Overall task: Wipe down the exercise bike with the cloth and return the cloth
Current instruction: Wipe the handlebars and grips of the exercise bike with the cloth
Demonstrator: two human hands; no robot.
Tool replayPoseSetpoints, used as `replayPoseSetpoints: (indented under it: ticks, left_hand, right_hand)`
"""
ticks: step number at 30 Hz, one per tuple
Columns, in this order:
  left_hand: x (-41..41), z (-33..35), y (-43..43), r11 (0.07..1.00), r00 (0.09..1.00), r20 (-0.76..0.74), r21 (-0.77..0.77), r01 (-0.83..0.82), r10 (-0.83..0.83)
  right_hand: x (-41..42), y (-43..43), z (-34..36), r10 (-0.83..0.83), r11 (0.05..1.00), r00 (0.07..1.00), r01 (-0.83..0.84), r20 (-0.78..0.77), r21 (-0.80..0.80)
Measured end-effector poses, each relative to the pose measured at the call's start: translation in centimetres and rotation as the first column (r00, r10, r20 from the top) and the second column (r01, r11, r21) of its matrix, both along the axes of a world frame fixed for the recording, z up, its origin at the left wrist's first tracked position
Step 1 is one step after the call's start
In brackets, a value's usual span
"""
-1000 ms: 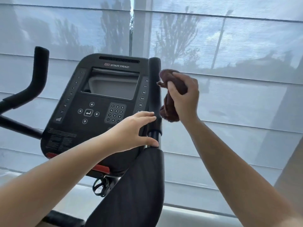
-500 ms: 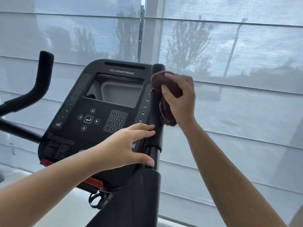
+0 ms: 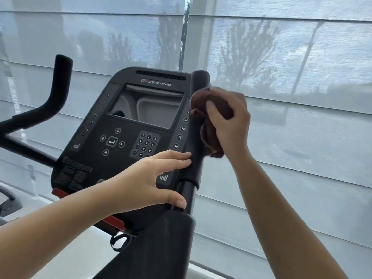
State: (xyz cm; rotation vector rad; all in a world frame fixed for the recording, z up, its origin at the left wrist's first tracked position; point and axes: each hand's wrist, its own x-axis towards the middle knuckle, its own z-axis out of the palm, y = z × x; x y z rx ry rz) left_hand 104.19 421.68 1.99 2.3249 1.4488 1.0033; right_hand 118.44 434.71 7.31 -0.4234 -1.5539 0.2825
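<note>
Head view of an exercise bike (image 3: 161,250) standing before a window blind (image 3: 302,148). At nine o'clock of the view, the left handlebar (image 3: 60,91) rises as a bent black bar with a padded end. At the centre sits the tilted console (image 3: 112,164), with a dark screen (image 3: 147,109) at its twelve o'clock, a number keypad (image 3: 146,144) near its middle and a red strip (image 3: 114,221) along its lower edge at six o'clock. The left hand (image 3: 141,182) enters from eight o'clock and lies released across the console's lower right corner. Its fingers (image 3: 177,158) are straight and together, their tips touching the left side of the right handlebar grip (image 3: 194,137), while the thumb rests on the bare post just below that grip. The grip stands upright at three o'clock of the console, its rounded top uncovered. The cloth (image 3: 213,146), dark maroon and bunched, is pressed against the grip's three o'clock side, about midway up the padding, with a loose fold hanging toward six o'clock. The right hand (image 3: 231,121), entering from five o'clock of the view, grasps the cloth, thumb across its front and fingers curled over its top. Motion blur softens this hand's upper edge.
</note>
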Motion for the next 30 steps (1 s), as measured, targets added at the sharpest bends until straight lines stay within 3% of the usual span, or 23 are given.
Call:
replayPoseSetpoints:
  ticks: [4, 7, 9, 16, 20, 23, 26, 30]
  left_hand:
    - [0.0, -0.1, -0.1, 1.000, 1.000, 0.016, 0.011, 0.003, -0.003]
    - [0.0, -0.3, -0.3, 1.000, 0.999, 0.032, 0.018, 0.006, -0.006]
    - [0.1, -0.2, -0.5, 1.000, 0.999, 0.046, 0.027, -0.002, 0.001]
    - [-0.2, 0.3, -2.3, 0.999, 0.999, 0.027, -0.019, -0.042, 0.042]
    - [-0.6, 0.6, -3.5, 0.996, 0.999, -0.029, -0.085, 0.019, -0.022]
    - [-1.2, 0.2, -4.4, 0.989, 0.990, -0.075, -0.099, 0.108, -0.116]
    - [-1.6, -0.3, -5.2, 0.991, 0.992, -0.069, -0.090, 0.098, -0.104]
    - [-1.8, -0.8, -5.7, 0.994, 0.993, -0.052, -0.018, 0.105, -0.106]
  right_hand:
    - [0.1, 0.3, 1.6, 0.055, 0.997, 0.998, -0.056, -0.014, -0.060]
    - [1.5, -2.5, -4.8, 0.116, 0.990, 0.988, -0.108, 0.098, -0.088]
    - [2.1, -5.0, -8.6, 0.152, 0.981, 0.986, -0.141, 0.068, -0.136]
    - [0.6, -3.2, -2.5, -0.054, 0.990, 0.974, 0.081, 0.219, -0.116]
    - [2.6, -7.9, -6.6, 0.105, 0.968, 0.977, -0.057, 0.188, -0.243]
    - [3.7, -11.9, -8.5, 0.152, 0.985, 0.931, -0.114, 0.333, -0.131]
    - [2.9, -11.3, -6.9, 0.026, 0.998, 0.905, 0.004, 0.424, -0.069]
    - [1.3, -9.7, -4.1, -0.070, 0.972, 0.899, 0.158, 0.432, -0.171]
